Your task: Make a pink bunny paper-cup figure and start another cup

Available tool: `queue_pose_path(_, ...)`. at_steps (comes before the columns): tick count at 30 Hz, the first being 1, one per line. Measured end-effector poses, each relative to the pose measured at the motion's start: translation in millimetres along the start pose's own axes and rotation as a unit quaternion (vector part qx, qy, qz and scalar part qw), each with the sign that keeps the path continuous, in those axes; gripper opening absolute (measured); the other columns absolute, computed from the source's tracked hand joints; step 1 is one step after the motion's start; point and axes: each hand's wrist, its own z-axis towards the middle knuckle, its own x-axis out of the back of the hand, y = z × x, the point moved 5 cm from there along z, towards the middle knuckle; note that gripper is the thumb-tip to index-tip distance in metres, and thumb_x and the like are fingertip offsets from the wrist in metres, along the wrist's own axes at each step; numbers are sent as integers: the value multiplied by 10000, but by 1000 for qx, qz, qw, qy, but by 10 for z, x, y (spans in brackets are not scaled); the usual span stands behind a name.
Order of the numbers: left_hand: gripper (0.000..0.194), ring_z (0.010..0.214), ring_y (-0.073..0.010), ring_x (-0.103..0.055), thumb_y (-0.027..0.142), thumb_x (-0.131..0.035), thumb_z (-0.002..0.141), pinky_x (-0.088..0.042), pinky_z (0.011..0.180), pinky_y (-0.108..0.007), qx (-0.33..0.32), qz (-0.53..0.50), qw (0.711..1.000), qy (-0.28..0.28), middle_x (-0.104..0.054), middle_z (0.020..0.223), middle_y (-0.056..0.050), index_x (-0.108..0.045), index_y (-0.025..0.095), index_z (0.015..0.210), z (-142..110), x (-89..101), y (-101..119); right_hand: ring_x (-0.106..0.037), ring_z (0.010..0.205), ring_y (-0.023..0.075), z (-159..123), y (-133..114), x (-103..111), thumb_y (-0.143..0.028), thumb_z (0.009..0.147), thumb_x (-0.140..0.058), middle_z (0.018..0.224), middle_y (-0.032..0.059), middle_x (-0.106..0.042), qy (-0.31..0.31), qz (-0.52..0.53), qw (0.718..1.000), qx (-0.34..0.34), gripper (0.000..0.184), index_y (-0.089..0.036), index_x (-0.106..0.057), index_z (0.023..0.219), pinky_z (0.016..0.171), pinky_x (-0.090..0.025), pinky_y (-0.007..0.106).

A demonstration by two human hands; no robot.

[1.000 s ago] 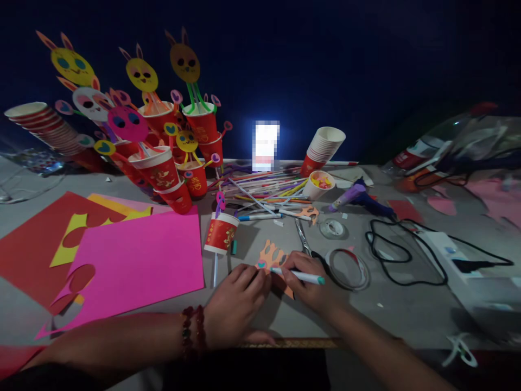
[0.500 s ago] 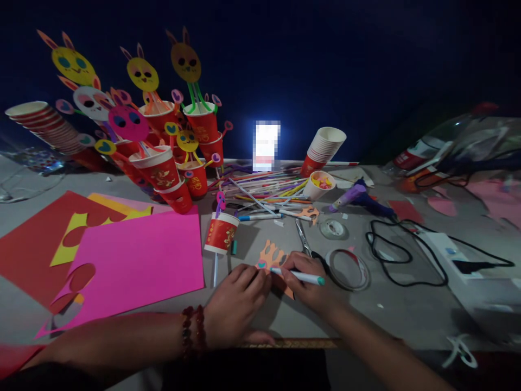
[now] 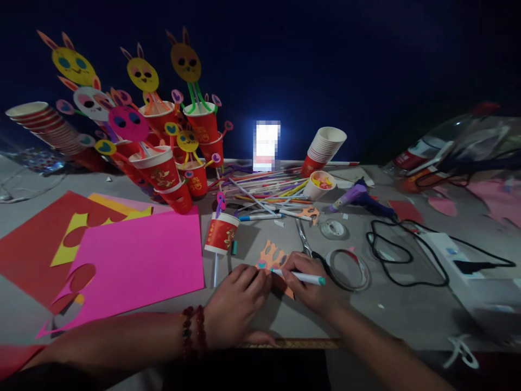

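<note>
A white marker [image 3: 306, 277] with a green end is gripped in my right hand [image 3: 308, 282], its tip against an orange paper cutout [image 3: 273, 251]. The cutout has scalloped edges, and a small teal heart shows near the marker tip. My left hand [image 3: 240, 301], with bent fingers close together, presses the cutout's left side onto the table; its thumb lies out toward the table edge. Part of the paper is hidden under both hands. A teal cap [image 3: 234, 248] rests beside a red paper cup [image 3: 221, 233] with a pink figure on top and a straw below.
Scissors [image 3: 303, 238] and a tape roll [image 3: 347, 269] lie by my right hand. Pink paper [image 3: 150, 266] spreads at left, before cups with rabbit faces [image 3: 129, 124]. Pipe cleaners [image 3: 260, 187], a cup stack [image 3: 321, 149], a glue gun [image 3: 354, 195] and a black cable [image 3: 401, 282] lie beyond.
The marker in my right hand has shifted very slightly to the right on the orange paper. My left hand stays in place.
</note>
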Motion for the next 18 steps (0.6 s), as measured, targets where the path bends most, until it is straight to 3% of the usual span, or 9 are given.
queue_pose_path(18, 1035, 1146, -322, -464, 854, -269, 779, -302, 1040, -451, 3, 3, 1000, 1, -541, 1329, -193, -429, 46, 1407, 4, -4, -1, -529, 587, 157, -8, -10, 23, -198, 849, -498, 605, -6, -549, 20, 7, 1000, 4, 191, -214, -515, 659, 569, -364, 275)
